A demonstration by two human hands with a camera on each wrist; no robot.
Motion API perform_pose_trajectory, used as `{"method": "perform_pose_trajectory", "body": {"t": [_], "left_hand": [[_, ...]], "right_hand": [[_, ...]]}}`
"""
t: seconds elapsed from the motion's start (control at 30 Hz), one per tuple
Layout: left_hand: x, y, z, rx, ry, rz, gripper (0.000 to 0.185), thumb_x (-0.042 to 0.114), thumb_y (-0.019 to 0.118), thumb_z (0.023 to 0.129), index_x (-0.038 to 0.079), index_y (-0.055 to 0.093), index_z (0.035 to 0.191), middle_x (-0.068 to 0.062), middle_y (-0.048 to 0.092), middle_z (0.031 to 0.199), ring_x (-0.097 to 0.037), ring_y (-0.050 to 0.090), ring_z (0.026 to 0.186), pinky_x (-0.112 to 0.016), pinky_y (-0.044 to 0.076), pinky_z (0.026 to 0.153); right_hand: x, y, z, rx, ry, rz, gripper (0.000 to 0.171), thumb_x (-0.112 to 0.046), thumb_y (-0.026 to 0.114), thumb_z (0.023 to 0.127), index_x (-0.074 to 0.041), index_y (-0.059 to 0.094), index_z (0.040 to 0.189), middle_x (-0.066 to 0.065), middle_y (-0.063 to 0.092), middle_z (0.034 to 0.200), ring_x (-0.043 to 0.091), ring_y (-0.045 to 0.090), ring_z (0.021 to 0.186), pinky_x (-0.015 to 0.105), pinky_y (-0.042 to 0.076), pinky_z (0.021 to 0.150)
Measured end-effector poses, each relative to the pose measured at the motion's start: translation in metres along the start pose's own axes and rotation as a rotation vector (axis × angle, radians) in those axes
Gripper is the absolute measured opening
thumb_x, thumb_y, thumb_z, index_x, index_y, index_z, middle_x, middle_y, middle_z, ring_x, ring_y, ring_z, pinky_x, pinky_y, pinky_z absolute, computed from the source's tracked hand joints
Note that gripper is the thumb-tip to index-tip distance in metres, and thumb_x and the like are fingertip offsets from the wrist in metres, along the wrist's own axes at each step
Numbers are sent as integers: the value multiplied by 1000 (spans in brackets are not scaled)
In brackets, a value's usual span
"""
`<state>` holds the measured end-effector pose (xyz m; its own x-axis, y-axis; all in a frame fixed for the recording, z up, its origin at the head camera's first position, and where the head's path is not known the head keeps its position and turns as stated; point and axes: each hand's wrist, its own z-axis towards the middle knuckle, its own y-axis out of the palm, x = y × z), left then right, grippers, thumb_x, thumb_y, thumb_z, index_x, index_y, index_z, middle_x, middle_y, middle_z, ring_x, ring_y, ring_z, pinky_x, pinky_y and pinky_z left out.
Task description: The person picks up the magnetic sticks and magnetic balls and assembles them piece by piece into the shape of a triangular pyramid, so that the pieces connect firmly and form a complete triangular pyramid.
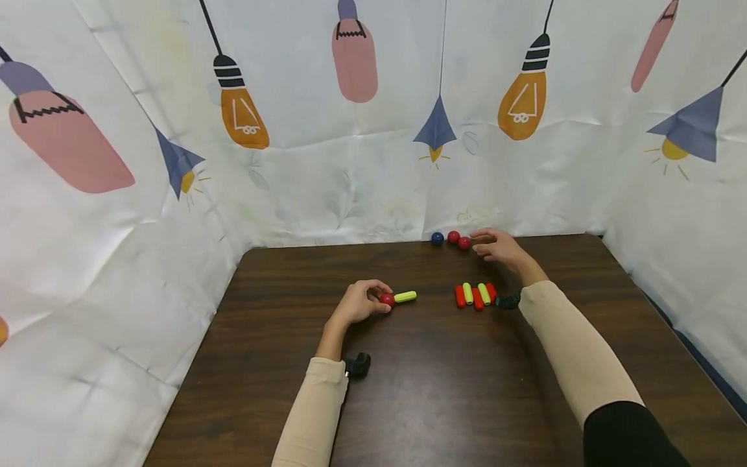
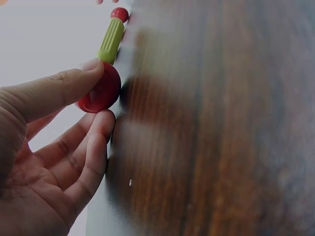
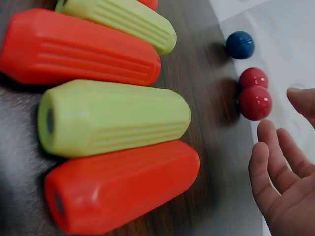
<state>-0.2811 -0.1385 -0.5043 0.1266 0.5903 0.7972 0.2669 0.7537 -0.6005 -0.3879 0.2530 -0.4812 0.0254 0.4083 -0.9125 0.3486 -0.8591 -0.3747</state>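
Observation:
My left hand (image 1: 358, 302) pinches a red ball (image 1: 387, 299) between thumb and fingers, over the left middle of the table. A ribbed yellow-green stick (image 1: 405, 296) meets the ball and points right. In the left wrist view the thumb lies on the red ball (image 2: 102, 91), right where the stick (image 2: 111, 42) begins. Toward the back edge, my right hand (image 1: 496, 248) reaches out with loosely bent, parted fingers and nothing in its grasp. Its fingertips are close to two red balls (image 3: 255, 103), with a blue ball (image 3: 240, 45) beside them.
A row of ribbed sticks, red (image 1: 460, 297) and yellow-green (image 1: 467, 294) by turns, lies below the right hand. The dark wooden table (image 1: 443, 389) ends at a white cloth (image 1: 373, 175) printed with lamps. Black cameras (image 1: 358, 366) sit on the wrists.

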Motion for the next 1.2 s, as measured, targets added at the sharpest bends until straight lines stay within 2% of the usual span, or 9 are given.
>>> {"method": "perform_pose_trajectory", "body": {"t": [0.23, 0.73, 1.0, 1.2], "left_hand": [[-2, 1, -2, -11, 7, -9, 31, 14, 87, 81, 20, 76, 109, -5, 70, 101, -16, 65, 80, -29, 54, 72], [0, -1, -3, -5, 16, -28, 30, 13, 87, 82, 19, 76, 109, -6, 70, 99, -18, 63, 80, -28, 53, 70], [-1, -1, -2, -2, 10, -33, 30, 13, 87, 82, 19, 76, 109, -5, 70, 99, -17, 64, 79, -28, 54, 70], [-2, -1, -1, -5, 12, -27, 30, 13, 87, 82, 19, 76, 109, -5, 70, 100, -17, 64, 79, -28, 53, 69]], "right_hand": [[-1, 6, 11, -5, 19, -71, 48, -14, 54, 106, -2, 42, 152, 27, 31, 160, 46, 53, 130, 53, 47, 107], [-2, 16, 27, 0, 51, -108, 46, -12, 56, 105, -4, 46, 149, 24, 38, 158, 45, 55, 130, 51, 49, 105], [-3, 17, 28, 0, 46, -162, 42, -14, 56, 106, -2, 48, 146, 24, 43, 151, 36, 59, 121, 31, 51, 89], [-2, 16, 24, -2, 34, -176, 37, -10, 56, 105, 0, 52, 140, 24, 45, 146, 33, 59, 115, 37, 52, 91]]}}
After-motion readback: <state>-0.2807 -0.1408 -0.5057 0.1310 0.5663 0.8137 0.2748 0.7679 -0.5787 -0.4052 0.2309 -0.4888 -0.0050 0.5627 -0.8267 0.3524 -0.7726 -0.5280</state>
